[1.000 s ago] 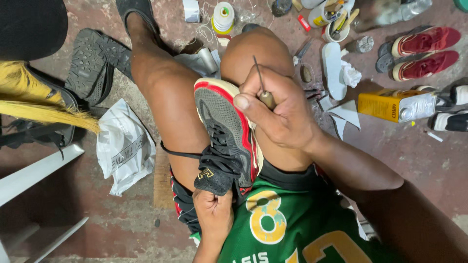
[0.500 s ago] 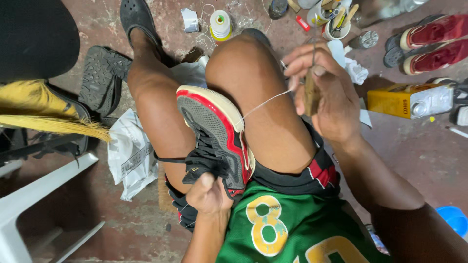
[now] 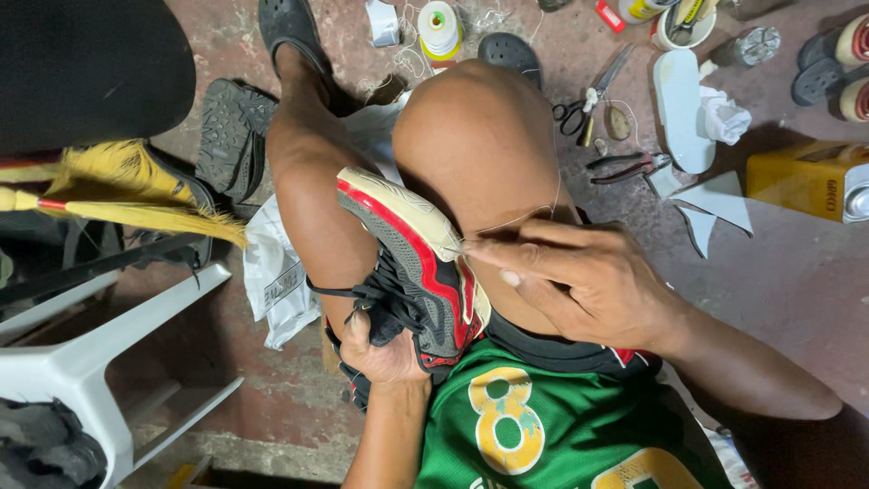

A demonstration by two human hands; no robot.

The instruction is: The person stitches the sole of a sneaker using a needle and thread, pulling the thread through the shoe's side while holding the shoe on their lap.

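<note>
Head view: shoe (image 3: 412, 263) wedged between the knees, sole edge up; right hand (image 3: 579, 281) pinches a thread (image 3: 520, 217) at the sole seam, left hand (image 3: 385, 349) grips the laces; stitching looks unfinished; scissors (image 3: 588, 95) and spool (image 3: 441, 27) lie beyond

Left hand (image 3: 385, 349) grips laced upper of red-black sneaker (image 3: 412, 263), wedged between bare knees. Right hand (image 3: 579, 281) at sole edge, fingers (image 3: 507, 256) pinching thin thread (image 3: 525, 215). Floor (image 3: 797, 272): scissors (image 3: 593, 91), thread spool (image 3: 441, 27), yellow box (image 3: 801, 177) toward far edge.
</note>
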